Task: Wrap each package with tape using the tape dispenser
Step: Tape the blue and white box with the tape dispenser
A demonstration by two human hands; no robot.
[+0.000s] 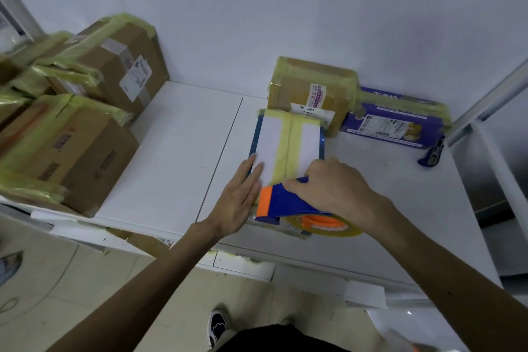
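Observation:
A flat white package with blue edges lies on the white table, with two yellowish tape strips running down its top. My left hand lies flat with straight fingers on the package's near left corner. My right hand grips a blue and orange tape dispenser at the package's near end. The dispenser's yellowish tape roll sticks out below my wrist.
Several taped brown boxes are stacked at the table's left. A taped brown box and a blue taped package stand behind the white package. A small blue tool lies at the right, near a metal frame.

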